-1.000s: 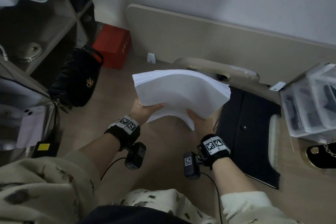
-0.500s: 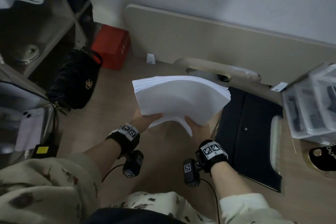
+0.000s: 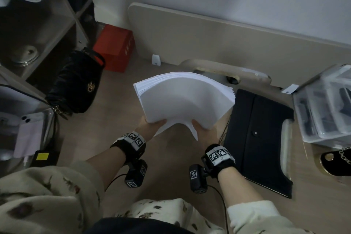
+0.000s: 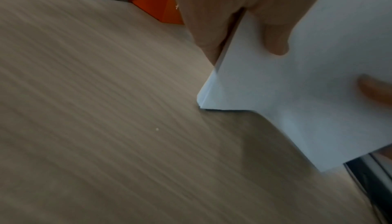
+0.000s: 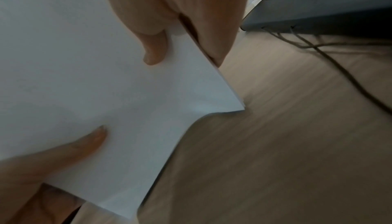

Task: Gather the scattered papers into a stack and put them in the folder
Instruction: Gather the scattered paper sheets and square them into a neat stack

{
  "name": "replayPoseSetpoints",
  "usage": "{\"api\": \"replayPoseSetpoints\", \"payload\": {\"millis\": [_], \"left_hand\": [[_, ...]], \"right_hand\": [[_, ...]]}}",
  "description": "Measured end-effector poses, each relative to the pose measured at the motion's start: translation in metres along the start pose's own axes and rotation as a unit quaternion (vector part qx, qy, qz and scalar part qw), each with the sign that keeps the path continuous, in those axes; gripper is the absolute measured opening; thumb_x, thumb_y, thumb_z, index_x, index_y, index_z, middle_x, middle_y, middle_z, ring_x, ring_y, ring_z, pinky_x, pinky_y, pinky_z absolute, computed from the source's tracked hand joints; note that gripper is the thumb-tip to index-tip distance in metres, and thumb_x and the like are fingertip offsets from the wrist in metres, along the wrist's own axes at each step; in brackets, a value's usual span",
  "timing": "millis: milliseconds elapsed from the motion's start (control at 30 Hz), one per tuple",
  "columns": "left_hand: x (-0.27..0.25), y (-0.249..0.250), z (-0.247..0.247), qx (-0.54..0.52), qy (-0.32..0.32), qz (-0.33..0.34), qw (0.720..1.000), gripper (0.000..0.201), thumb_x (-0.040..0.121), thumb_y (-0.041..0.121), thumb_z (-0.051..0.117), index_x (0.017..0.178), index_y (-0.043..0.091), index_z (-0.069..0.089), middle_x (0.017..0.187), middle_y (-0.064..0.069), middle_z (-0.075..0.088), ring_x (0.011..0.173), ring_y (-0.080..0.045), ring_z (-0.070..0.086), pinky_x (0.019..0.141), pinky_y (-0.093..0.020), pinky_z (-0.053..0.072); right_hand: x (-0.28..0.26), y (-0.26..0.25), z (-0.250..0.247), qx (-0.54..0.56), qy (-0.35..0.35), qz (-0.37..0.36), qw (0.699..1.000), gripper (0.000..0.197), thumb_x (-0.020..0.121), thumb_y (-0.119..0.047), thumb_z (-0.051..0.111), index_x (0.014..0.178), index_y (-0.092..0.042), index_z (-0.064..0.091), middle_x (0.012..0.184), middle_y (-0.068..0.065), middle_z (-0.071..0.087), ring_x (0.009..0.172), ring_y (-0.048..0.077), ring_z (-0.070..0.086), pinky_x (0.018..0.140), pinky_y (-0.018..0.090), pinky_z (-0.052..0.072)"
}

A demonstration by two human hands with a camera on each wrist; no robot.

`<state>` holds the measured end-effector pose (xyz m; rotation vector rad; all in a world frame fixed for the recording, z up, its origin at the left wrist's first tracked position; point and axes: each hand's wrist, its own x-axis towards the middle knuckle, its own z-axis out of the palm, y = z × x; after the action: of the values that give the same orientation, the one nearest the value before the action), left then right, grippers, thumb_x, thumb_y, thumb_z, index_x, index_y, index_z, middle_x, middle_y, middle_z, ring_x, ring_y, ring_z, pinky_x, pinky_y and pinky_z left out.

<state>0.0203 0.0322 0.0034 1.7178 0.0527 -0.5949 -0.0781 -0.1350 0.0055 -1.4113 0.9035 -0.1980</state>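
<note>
A thick stack of white papers (image 3: pixel 182 100) hangs above the wooden floor, bowed upward in the middle. My left hand (image 3: pixel 152 125) grips its near left edge, thumb on top, and my right hand (image 3: pixel 204 131) grips the near right edge. The left wrist view shows the stack's corner (image 4: pixel 297 93) pinched between thumb and fingers. The right wrist view shows the same grip on the paper (image 5: pixel 106 76). A black folder (image 3: pixel 260 135) with a snap button lies shut on the floor just right of the stack.
A black handbag (image 3: pixel 76 85) and a red box (image 3: pixel 115 47) sit at the left by a shelf unit (image 3: pixel 38 34). Clear plastic bins (image 3: pixel 326 104) stand at the right. A beige board (image 3: pixel 209 40) leans on the wall behind. A black shoe (image 3: pixel 336 159) lies at far right.
Both hands have lowered the stack slightly toward me and the papers bow more in the middle. The grips are unchanged.
</note>
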Motion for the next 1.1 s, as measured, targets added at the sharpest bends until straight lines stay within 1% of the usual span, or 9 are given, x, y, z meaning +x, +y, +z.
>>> {"api": "replayPoseSetpoints", "payload": {"millis": [67,167,300,467,600,800,900,1000,1100], "left_hand": [[0.002,-0.001,-0.002,0.006,-0.011,0.002,1.000,0.037,0.057,0.031,0.083,0.089,0.030,0.064,0.099,-0.004,0.068,0.096,-0.023,0.064,0.091,-0.049,0.051],[0.001,0.002,-0.004,0.023,-0.022,-0.016,0.999,0.028,0.073,0.011,0.080,0.094,0.022,0.064,0.094,0.005,0.064,0.093,-0.020,0.060,0.090,-0.042,0.050],[-0.001,-0.006,-0.005,0.117,-0.017,-0.044,0.992,0.046,0.084,0.013,0.071,0.127,0.007,0.055,0.115,-0.007,0.057,0.106,-0.022,0.053,0.085,-0.029,0.040],[-0.001,-0.005,-0.005,0.163,-0.016,-0.063,0.985,0.049,0.086,0.013,0.068,0.131,0.004,0.051,0.130,-0.015,0.055,0.119,-0.030,0.052,0.082,-0.024,0.036],[-0.001,-0.006,-0.003,0.197,-0.027,-0.077,0.977,0.050,0.090,0.016,0.064,0.136,0.005,0.047,0.137,-0.016,0.051,0.124,-0.029,0.048,0.083,-0.021,0.033],[-0.003,-0.009,0.001,0.186,-0.016,-0.097,0.978,0.055,0.093,0.018,0.060,0.142,0.005,0.039,0.143,-0.015,0.044,0.130,-0.030,0.042,0.082,-0.016,0.027],[-0.001,-0.008,-0.001,0.188,-0.011,-0.094,0.978,0.057,0.092,0.017,0.061,0.142,0.006,0.038,0.145,-0.015,0.042,0.131,-0.030,0.041,0.086,-0.018,0.030],[0.000,-0.007,-0.002,0.203,-0.023,-0.093,0.974,0.057,0.092,0.019,0.061,0.143,0.007,0.037,0.145,-0.014,0.042,0.131,-0.030,0.042,0.087,-0.019,0.030],[0.001,-0.005,-0.004,0.211,-0.035,-0.081,0.974,0.055,0.091,0.017,0.063,0.140,0.006,0.041,0.142,-0.014,0.045,0.128,-0.030,0.044,0.084,-0.018,0.029]], "right_hand": [[-0.002,0.001,0.001,-0.017,-0.005,-0.010,1.000,0.018,0.087,-0.014,0.067,0.102,-0.019,0.059,0.086,-0.017,0.058,0.082,0.006,0.055,0.061,-0.001,0.039],[-0.004,0.001,0.000,-0.038,-0.003,0.002,0.999,0.020,0.088,-0.017,0.066,0.107,-0.016,0.059,0.085,-0.015,0.057,0.090,0.014,0.056,0.056,0.002,0.038],[-0.005,0.007,-0.003,-0.079,0.003,0.035,0.996,0.037,0.089,-0.021,0.065,0.122,-0.006,0.056,0.098,-0.002,0.054,0.095,0.014,0.050,0.066,0.008,0.031],[-0.007,0.010,-0.002,-0.125,-0.018,0.062,0.990,0.040,0.093,-0.024,0.059,0.127,-0.003,0.054,0.112,0.006,0.058,0.118,0.025,0.053,0.071,0.006,0.028],[-0.008,0.007,-0.002,-0.136,-0.021,0.073,0.988,0.043,0.095,-0.025,0.057,0.131,-0.003,0.051,0.129,0.012,0.056,0.123,0.027,0.049,0.073,0.006,0.026],[-0.009,0.004,-0.002,-0.136,-0.017,0.085,0.987,0.046,0.097,-0.026,0.053,0.137,-0.005,0.045,0.137,0.012,0.051,0.128,0.027,0.044,0.085,0.013,0.028],[-0.011,0.002,-0.001,-0.139,-0.014,0.082,0.987,0.045,0.097,-0.024,0.052,0.137,-0.005,0.043,0.137,0.012,0.049,0.129,0.027,0.043,0.092,0.016,0.028],[-0.007,0.006,-0.002,-0.142,-0.020,0.082,0.986,0.042,0.096,-0.023,0.054,0.134,-0.005,0.048,0.132,0.011,0.053,0.125,0.026,0.047,0.078,0.007,0.026],[0.001,0.014,-0.007,-0.176,-0.061,0.104,0.977,0.041,0.092,-0.030,0.060,0.126,-0.007,0.057,0.118,0.005,0.060,0.117,0.023,0.053,0.085,0.016,0.034]]}}
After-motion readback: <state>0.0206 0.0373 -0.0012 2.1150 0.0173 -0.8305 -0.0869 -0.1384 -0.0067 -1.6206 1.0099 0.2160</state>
